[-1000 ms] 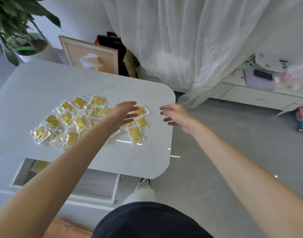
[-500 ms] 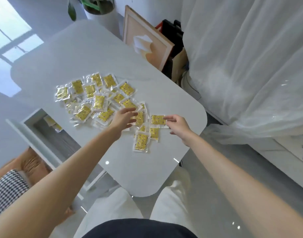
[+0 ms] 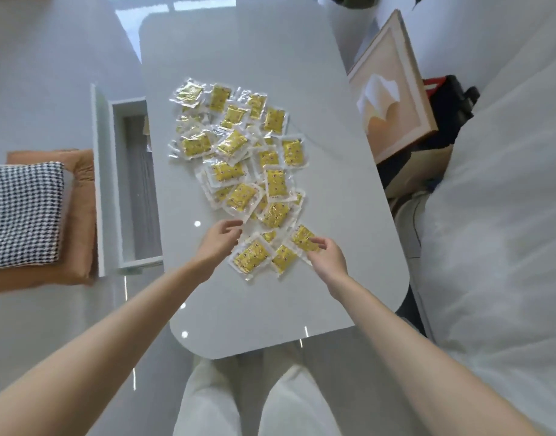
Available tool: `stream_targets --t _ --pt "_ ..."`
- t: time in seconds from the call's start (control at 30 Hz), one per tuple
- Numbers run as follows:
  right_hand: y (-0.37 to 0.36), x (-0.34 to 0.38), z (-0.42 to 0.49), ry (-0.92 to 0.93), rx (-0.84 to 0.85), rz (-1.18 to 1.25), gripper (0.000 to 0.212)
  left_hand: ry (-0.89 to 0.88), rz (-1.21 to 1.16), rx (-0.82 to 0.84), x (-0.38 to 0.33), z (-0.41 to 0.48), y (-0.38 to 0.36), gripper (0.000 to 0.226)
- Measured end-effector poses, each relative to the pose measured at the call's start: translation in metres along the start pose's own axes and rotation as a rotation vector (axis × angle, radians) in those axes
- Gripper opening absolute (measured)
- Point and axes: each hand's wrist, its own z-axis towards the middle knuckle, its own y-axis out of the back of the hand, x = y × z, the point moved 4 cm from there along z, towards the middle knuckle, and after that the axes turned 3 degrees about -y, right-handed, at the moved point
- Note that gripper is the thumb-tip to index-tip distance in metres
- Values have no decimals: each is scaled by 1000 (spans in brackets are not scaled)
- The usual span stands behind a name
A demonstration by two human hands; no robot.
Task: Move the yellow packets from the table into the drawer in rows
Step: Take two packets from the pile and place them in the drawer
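Observation:
Several yellow packets (image 3: 239, 146) in clear wrappers lie in a loose heap on the white table (image 3: 270, 51). The nearest packets (image 3: 252, 255) sit between my hands. My left hand (image 3: 218, 242) hovers at the heap's near left edge, fingers relaxed and holding nothing. My right hand (image 3: 325, 254) touches the near right packet (image 3: 303, 237) with its fingertips; a firm pinch is not plain. The open white drawer (image 3: 108, 171) juts out from the table's left side, its grey floor mostly bare, one packet (image 3: 146, 127) just showing under the tabletop.
A brown cushion (image 3: 81, 215) with a houndstooth cloth (image 3: 22, 215) lies left of the drawer. A framed picture (image 3: 393, 99) leans at the table's right, with a black bag (image 3: 446, 99) behind it. White curtain (image 3: 497, 247) fills the right. My white trousers (image 3: 213, 398) show below.
The view has swung round so the table now runs away from me. Both hands have come to the heap's near edge, and my right hand has reached the near right packet.

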Motion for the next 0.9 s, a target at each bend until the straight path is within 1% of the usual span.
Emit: stream_targets --t 0.13,0.27,0.37,0.47,0.53,0.6,0.67,0.77,0.83,0.9 --pt "-16 -15 43 2 -8 -132 42 39 -39 -104 40 31 -9 43" --pt "-33 -35 92 52 -23 -221 52 39 -58 -126 87 69 -32 50" --pt "-47 -53 128 86 -33 -250 61 18 -16 -154 122 96 -50 53" --pt "-59 -71 154 104 -92 -332 70 -32 141 -191 149 116 -63 59" --pt "-65 -80 166 138 -171 -484 79 -69 281 -221 163 126 -68 66" --pt "-67 -81 172 209 -235 -603 86 -72 394 -243 173 133 -70 74" --pt "-65 -81 176 264 -264 -641 85 -76 502 -274 179 137 -74 78" --pt "-61 -83 179 265 -252 -669 79 -83 611 -347 183 142 -78 79" --pt "-60 -84 179 251 -249 -690 74 -76 607 -358 184 145 -81 77" --pt "-60 -84 176 247 -226 -691 76 -64 584 -344 183 146 -83 74"
